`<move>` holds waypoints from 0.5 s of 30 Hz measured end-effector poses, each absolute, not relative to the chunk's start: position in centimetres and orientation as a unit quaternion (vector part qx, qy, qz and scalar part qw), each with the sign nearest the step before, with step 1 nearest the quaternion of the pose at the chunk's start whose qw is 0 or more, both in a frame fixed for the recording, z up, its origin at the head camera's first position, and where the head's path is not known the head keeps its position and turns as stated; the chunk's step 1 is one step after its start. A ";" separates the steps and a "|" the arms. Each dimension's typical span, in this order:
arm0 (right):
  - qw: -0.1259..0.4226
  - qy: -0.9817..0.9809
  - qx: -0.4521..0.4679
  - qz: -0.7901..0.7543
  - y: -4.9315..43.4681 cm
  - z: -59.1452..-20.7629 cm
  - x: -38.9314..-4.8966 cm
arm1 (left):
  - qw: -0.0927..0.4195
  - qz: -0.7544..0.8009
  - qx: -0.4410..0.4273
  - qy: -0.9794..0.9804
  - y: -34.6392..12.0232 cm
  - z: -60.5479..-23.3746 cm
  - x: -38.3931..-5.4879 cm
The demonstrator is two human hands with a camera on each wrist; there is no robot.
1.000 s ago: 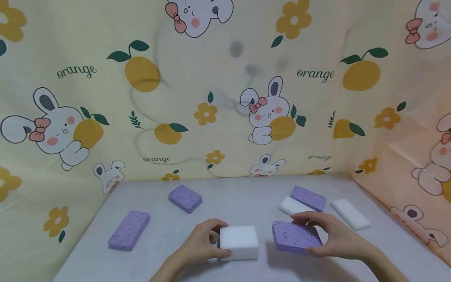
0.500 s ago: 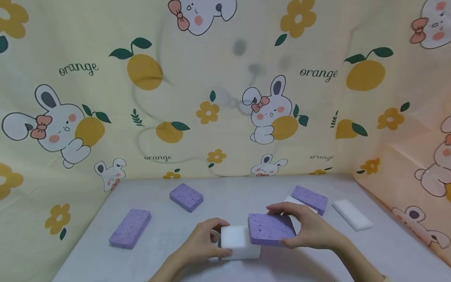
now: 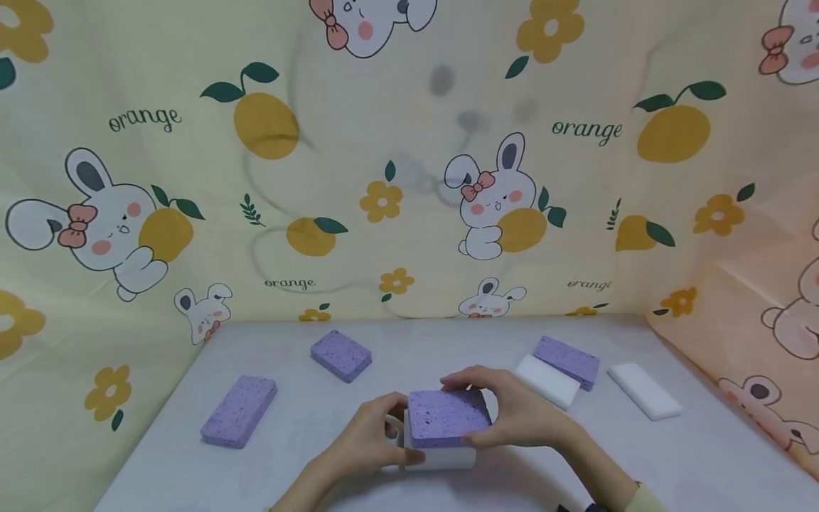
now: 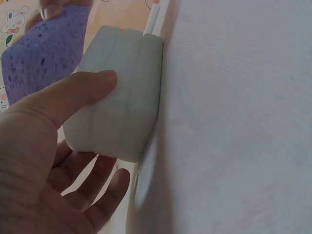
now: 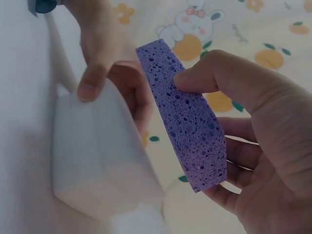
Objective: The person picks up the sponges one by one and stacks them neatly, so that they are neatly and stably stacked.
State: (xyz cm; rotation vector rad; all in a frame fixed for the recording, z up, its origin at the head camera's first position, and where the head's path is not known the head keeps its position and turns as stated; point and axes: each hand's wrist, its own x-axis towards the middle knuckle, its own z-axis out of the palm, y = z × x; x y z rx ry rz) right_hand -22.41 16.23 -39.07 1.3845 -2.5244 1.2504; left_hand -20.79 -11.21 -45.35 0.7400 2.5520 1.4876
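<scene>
My left hand [image 3: 373, 437] grips the near left part of a stack of white sponge blocks [image 4: 124, 92], thumb on the front side and fingers behind. Seams between the layers show in the left wrist view. Between thumb and fingers, my right hand [image 3: 512, 409] pinches a purple sponge [image 3: 448, 416] with a pitted surface. That sponge lies flat over the stack and hides most of its top in the head view. From the right wrist, a narrow gap shows between the purple sponge [image 5: 185, 117] and the white stack [image 5: 97, 151].
On the white table [image 3: 307, 427], one purple sponge [image 3: 239, 412] lies at left and another purple sponge [image 3: 341, 355] farther back. At right, a purple sponge [image 3: 568, 361] touches a white block [image 3: 547, 380], beside a separate white block [image 3: 645, 391]. A printed cloth [image 3: 397, 142] hangs behind.
My right hand has carried the purple sponge leftward from beside the white stack to over it. The left hand has kept its grip on the stack.
</scene>
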 end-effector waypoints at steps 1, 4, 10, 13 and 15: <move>-0.002 -0.804 0.440 0.399 16.0 -39.2 -22.4 | 0.046 0.489 0.244 0.836 -11.2 -45.4 -20.8; 0.000 -0.800 0.446 0.401 15.4 -39.8 -22.5 | 0.043 0.494 0.253 0.831 -11.3 -45.4 -20.8; 0.006 -0.798 0.446 0.405 14.8 -40.4 -22.7 | 0.038 0.503 0.268 0.821 -11.4 -45.7 -20.9; -0.002 -0.805 0.436 0.401 14.8 -40.6 -22.8 | 0.035 0.506 0.272 0.818 -11.5 -45.8 -20.9; -0.007 -0.810 0.431 0.398 14.9 -40.8 -22.9 | 0.037 0.508 0.271 0.817 -11.4 -45.9 -20.9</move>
